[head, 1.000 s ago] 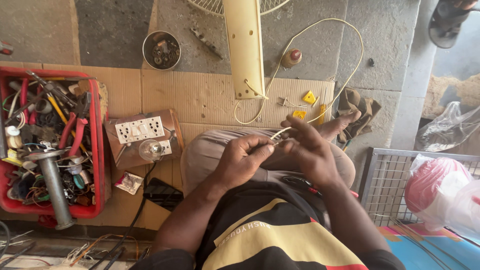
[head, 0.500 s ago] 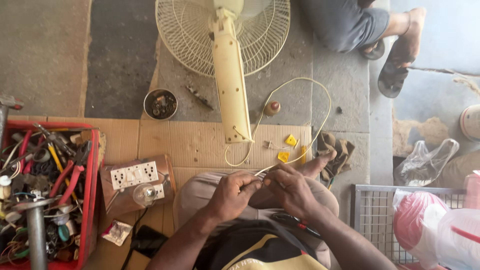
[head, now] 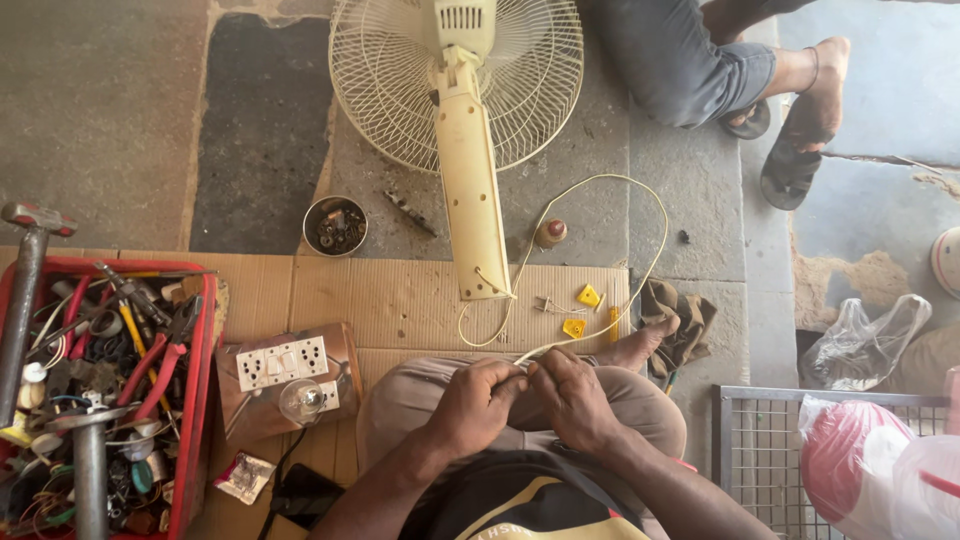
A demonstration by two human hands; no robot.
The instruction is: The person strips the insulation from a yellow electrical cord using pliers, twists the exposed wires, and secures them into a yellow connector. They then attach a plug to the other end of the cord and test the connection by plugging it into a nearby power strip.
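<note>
Cardboard sheets (head: 400,300) over a stone floor serve as the workbench. At far left sits a red crate of tools (head: 100,390), then a wooden switchboard with a bulb (head: 285,375). The seated person's left hand (head: 478,403) and right hand (head: 575,397) meet above the lap, fingertips pinched on the end of a cream power cord (head: 600,330). Compared with a second ago, the view has lifted to show the whole pedestal fan (head: 465,120) lying flat; the cord's grip looks unchanged. Another person's sandalled foot (head: 800,120) rests at upper right.
</note>
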